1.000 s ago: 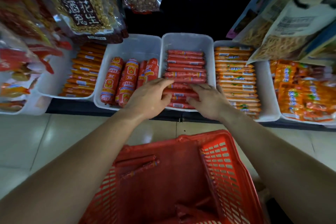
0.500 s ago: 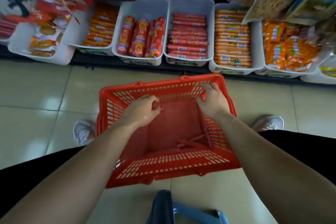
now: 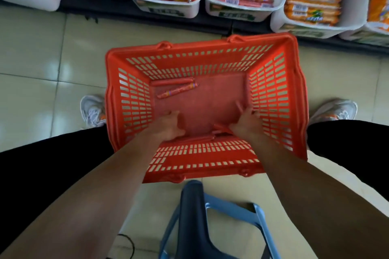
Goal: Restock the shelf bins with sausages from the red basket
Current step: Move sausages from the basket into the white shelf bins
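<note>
The basket (image 3: 273,94) is standing on the floor (image 3: 42,59) between two shoes (image 3: 92,111), with the shelf bins (image 3: 240,14) just beyond it at 12 o'clock. Both hands are reaching down into the basket at its 6 o'clock side. The left hand (image 3: 168,127) is showing its back to the camera and its fingers are bending downward, so I cannot tell how wide its grip is or whether it is holding anything. The right hand (image 3: 245,122) is keeping a wide grip, fingers spread, not closing on anything. A few loose sausages (image 3: 200,139) are lying along the near wall, between the two hands and just beside the right palm. Another two sausages (image 3: 177,90) are lying at 10 o'clock on the basket bottom, well apart from both hands. The bins are holding rows of red and orange packs. A stool (image 3: 193,216) is standing at 6 o'clock, near the basket.
</note>
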### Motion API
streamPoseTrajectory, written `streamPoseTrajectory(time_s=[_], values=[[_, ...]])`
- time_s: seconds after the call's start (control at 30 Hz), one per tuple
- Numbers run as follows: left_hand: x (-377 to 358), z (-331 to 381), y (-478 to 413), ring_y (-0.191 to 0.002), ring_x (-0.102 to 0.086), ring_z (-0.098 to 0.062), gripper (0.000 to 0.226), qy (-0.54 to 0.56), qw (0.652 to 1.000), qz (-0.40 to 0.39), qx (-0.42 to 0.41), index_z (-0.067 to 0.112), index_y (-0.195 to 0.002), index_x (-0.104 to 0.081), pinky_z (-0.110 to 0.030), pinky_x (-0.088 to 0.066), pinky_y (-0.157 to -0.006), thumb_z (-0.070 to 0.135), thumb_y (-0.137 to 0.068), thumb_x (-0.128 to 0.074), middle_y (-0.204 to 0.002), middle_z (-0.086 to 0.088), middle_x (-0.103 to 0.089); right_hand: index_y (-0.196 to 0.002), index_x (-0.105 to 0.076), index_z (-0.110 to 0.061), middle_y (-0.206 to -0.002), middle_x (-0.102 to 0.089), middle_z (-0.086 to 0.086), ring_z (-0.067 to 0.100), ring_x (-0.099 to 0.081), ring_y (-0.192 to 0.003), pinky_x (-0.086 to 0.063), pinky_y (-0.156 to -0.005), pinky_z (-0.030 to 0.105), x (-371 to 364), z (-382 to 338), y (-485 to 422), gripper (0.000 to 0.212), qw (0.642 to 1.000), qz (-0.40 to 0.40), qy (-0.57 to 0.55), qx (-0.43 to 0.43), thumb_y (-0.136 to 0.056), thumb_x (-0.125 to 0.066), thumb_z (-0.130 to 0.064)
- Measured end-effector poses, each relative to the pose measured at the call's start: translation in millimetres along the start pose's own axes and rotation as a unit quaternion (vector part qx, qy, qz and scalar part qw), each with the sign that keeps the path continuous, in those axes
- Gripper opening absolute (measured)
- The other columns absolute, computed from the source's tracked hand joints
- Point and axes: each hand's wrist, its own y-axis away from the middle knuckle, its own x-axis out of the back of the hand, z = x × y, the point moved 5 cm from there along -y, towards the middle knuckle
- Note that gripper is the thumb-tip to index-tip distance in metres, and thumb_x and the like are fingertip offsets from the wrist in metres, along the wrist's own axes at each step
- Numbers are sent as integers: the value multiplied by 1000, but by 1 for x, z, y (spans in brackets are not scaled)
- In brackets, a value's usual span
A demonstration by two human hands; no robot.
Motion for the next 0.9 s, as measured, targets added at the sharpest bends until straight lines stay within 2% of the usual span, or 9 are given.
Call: streamPoseTrajectory(time_s=[0.1, 0.17, 0.23, 0.3, 0.47, 0.6, 0.67, 0.77, 0.9], values=[[-8, -2, -9, -136, -44, -31, 90, -7, 1000, -8, 2, 25, -152, -31, -37, -38, -110, 44, -77, -76, -153, -10, -39, -154, -16, -11, -148, -46, 13, 34, -50, -129, -42, -108, 42, -9, -2, 0, 122, 997, -55, -51, 23, -64, -82, -61], [-16, 1, -13, -132, -49, -28, 81, -13, 999, -30, -16, 28, -147, -40, -36, -41, -108, 40, -77, -77, -149, -6, -46, -156, -10, -18, -149, -43, 14, 37, -47, -131, -41, -109, 47, -18, -5, 3, 127, 993, -82, 37, 76, -61, -80, -66], [-30, 3, -16, -126, -53, -22, 68, -11, 997, -71, -36, 28, -140, -50, -34, -43, -106, 37, -78, -77, -142, -2, -55, -153, -17, -16, -148, -42, 18, 40, -45, -131, -41, -107, 49, -28, -11, 1, 104, 973, -100, 163, 133, -75, -77, -47], [-44, 6, -17, -123, -54, -19, 59, -16, 993, -104, -48, 25, -135, -55, -35, -42, -106, 35, -81, -76, -138, -1, -57, -144, -33, -12, -140, -49, 17, 38, -51, -126, -45, -102, 46, -30, -18, -2, 80, 951, -104, 225, 185, -78, -75, -32], [-55, 11, -22, -128, -49, -20, 60, -22, 991, -121, -57, 26, -141, -49, -34, -41, -103, 38, -87, -70, -144, 1, -50, -124, -57, -23, -125, -59, 3, 24, -57, -112, -48, -93, 38, -27, -25, -10, 54, 908, -137, 310, 246, -78, -77, -39], [-54, 14, -28, -127, -50, -21, 57, -58, 986, -144, -60, 23, -141, -50, -38, -43, -106, 37, -89, -68, -143, -2, -51, -129, -58, -26, -130, -53, 4, 24, -49, -119, -44, -100, 40, -27, -22, -17, 53, 894, -156, 351, 229, -83, -70, -48], [-53, 16, -27, -128, -49, -23, 50, -95, 983, -142, -72, 22, -139, -54, -38, -42, -107, 37, -92, -63, -142, -4, -52, -131, -58, -25, -131, -52, 4, 24, -48, -120, -44, -100, 39, -28, -18, -17, 53, 900, -169, 341, 213, -84, -69, -47], [-55, 18, -25, -127, -49, -25, 43, -105, 984, -124, -76, 21, -133, -59, -37, -41, -105, 36, -93, -60, -138, -5, -54, -125, -61, -25, -122, -61, 1, 20, -58, -106, -49, -91, 35, -31, -13, -19, 47, 922, -194, 274, 190, -83, -73, -41], [-59, 14, -25, -114, -59, -21, 40, -55, 990, -126, -44, 21, -127, -62, -36, -50, -97, 36, -90, -66, -129, -2, -62, -116, -61, -31, -112, -64, -3, 16, -58, -93, -52, -88, 38, -35, -5, -19, 49, 938, -233, 218, 139, -71, -80, -39]])
